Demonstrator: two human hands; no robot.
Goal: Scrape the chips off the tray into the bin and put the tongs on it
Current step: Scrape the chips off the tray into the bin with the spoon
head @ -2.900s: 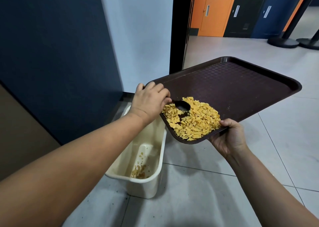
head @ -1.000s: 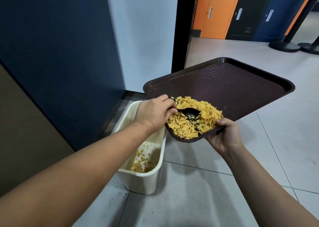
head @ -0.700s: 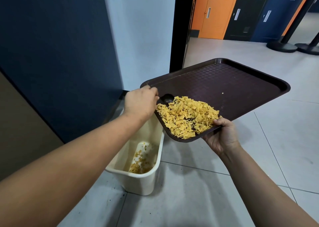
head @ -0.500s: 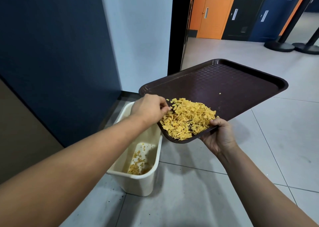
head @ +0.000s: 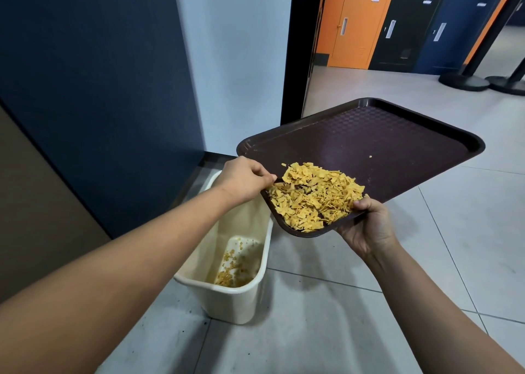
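Note:
A dark brown tray [head: 369, 140] hangs tilted over the floor, its low near corner above a cream bin [head: 241, 297]. A heap of yellow chips [head: 315, 194] lies in that low corner. My right hand [head: 366, 226] grips the tray's near edge from below, thumb on the rim. My left hand [head: 244, 179] is closed on the black tongs [head: 279, 179] at the tray's left edge; only a sliver of the tongs shows, the tip buried in the chips. Some chips lie on the bin's bottom [head: 230, 271].
The bin stands on grey floor tiles against a dark blue wall [head: 99, 89]. A black door frame [head: 298, 46] is behind the tray. Beyond it are orange and dark doors [head: 360, 24] and black post bases [head: 466, 80] at the far right.
My left hand has raked the tongs back and forth through the chips and now sits at the heap's left edge. More chips have fallen into the bin. The tray stays tilted.

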